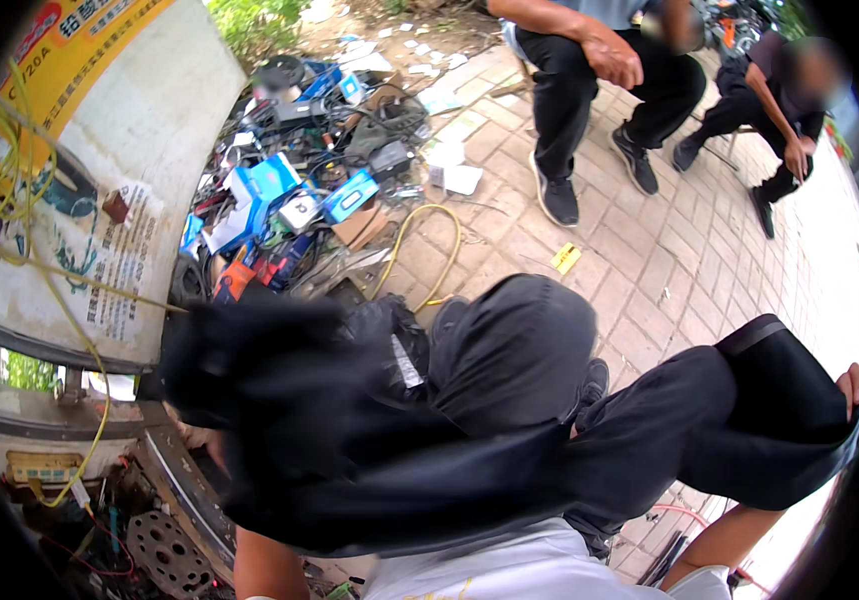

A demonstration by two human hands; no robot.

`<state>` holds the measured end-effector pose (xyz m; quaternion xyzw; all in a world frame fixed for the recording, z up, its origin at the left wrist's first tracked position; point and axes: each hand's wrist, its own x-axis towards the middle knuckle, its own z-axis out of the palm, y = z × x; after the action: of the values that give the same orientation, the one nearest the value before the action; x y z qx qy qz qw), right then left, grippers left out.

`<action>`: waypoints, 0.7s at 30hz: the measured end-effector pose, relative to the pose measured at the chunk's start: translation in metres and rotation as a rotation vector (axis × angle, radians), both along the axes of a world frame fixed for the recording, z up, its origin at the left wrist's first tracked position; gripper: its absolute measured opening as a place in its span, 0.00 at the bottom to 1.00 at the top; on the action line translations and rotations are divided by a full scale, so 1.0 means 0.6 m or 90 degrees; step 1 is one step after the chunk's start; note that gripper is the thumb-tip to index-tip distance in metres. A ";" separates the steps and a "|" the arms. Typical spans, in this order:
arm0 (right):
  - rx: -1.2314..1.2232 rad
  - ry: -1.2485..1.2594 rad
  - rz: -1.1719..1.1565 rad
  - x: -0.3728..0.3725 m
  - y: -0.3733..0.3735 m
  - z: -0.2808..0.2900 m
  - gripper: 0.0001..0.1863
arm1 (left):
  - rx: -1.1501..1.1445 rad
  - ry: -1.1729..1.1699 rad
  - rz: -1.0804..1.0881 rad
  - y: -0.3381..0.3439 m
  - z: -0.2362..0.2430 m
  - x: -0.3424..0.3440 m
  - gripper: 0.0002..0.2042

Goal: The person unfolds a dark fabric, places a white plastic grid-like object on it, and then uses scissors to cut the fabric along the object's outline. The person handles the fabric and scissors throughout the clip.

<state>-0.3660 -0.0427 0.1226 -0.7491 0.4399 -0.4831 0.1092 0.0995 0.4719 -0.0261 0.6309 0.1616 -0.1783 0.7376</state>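
A black cloth [399, 480] stretches across my lap, and its left part is bunched, raised and smeared by motion. At the right edge of view my right hand [855, 387] grips the rim of a black fabric piece [784, 430], which hangs open beside my right knee. Whether both black parts are one piece I cannot tell. Behind the blurred cloth on the left, only a sliver of my left hand [215, 450] shows; its fingers are hidden. My knees [524, 335], in dark trousers, are bent beneath the cloth.
A heap of electrical parts, cables and blue boxes [269, 185] lies ahead on the left. Beside it stands a worn white cabinet [169, 110] with yellow cable [99, 370]. An open compartment holds a perforated metal plate [169, 550]. Two people [599, 70] sit ahead on brick paving [649, 270].
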 end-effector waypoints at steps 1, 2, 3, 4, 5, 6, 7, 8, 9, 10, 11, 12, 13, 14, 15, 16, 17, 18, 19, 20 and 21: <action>-0.001 -0.008 0.009 -0.004 -0.006 -0.002 0.19 | -0.014 -0.025 0.026 0.003 0.006 0.003 0.23; 0.004 -0.017 0.013 -0.009 -0.011 -0.010 0.18 | -0.029 -0.046 0.046 0.001 0.009 0.007 0.23; -0.001 -0.014 0.008 -0.013 -0.006 -0.006 0.18 | -0.048 -0.052 0.049 -0.006 -0.003 0.020 0.23; -0.006 -0.011 0.002 -0.020 -0.003 -0.002 0.18 | -0.064 -0.060 0.047 -0.015 -0.016 0.032 0.24; -0.013 -0.004 -0.009 -0.027 0.007 0.013 0.18 | -0.086 -0.066 0.040 -0.034 -0.017 0.050 0.24; -0.024 0.005 -0.020 -0.034 0.021 0.029 0.17 | -0.108 -0.074 0.031 -0.048 -0.028 0.071 0.24; -0.023 0.001 -0.006 -0.035 0.013 0.023 0.17 | -0.120 -0.108 0.042 -0.047 -0.015 0.078 0.24; -0.026 0.004 -0.012 -0.037 0.015 0.027 0.17 | -0.136 -0.136 0.040 -0.058 0.000 0.105 0.24; -0.027 0.010 -0.006 -0.039 0.012 0.024 0.17 | -0.154 -0.170 0.046 -0.065 0.018 0.127 0.24; -0.015 0.006 -0.004 -0.054 -0.002 0.007 0.17 | -0.171 -0.216 0.049 -0.073 0.053 0.153 0.24; -0.011 0.009 -0.004 -0.056 -0.006 0.001 0.16 | -0.193 -0.261 0.050 -0.080 0.094 0.179 0.24; -0.002 0.001 0.005 -0.055 -0.014 -0.009 0.16 | -0.214 -0.318 0.055 -0.074 0.150 0.200 0.24; 0.001 0.000 0.002 -0.062 -0.016 -0.018 0.16 | -0.243 -0.366 0.050 -0.081 0.189 0.218 0.24; 0.011 -0.007 0.008 -0.062 -0.023 -0.029 0.16 | -0.258 -0.413 0.047 -0.077 0.234 0.229 0.24; 0.007 0.000 -0.001 -0.064 -0.013 -0.026 0.15 | -0.281 -0.436 0.041 -0.083 0.242 0.242 0.24; 0.002 0.003 -0.010 -0.066 -0.004 -0.022 0.15 | -0.289 -0.440 0.045 -0.086 0.238 0.248 0.25; 0.000 0.010 -0.014 -0.069 0.005 -0.020 0.15 | -0.289 -0.431 0.049 -0.085 0.222 0.249 0.25; -0.006 0.011 -0.027 -0.077 0.013 -0.016 0.15 | -0.279 -0.403 0.054 -0.088 0.189 0.249 0.25; -0.003 0.015 -0.025 -0.073 0.013 -0.018 0.14 | -0.252 -0.366 0.070 -0.080 0.147 0.237 0.25; -0.001 0.020 -0.026 -0.069 0.011 -0.015 0.14 | -0.221 -0.316 0.091 -0.072 0.092 0.217 0.25; -0.002 0.026 -0.026 -0.065 0.009 -0.013 0.14 | -0.174 -0.238 0.120 -0.071 0.040 0.189 0.25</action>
<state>-0.4050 -0.0373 0.1151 -0.7499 0.4564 -0.4706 0.0887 0.2127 0.4290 -0.0021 0.5297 0.0548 -0.0093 0.8463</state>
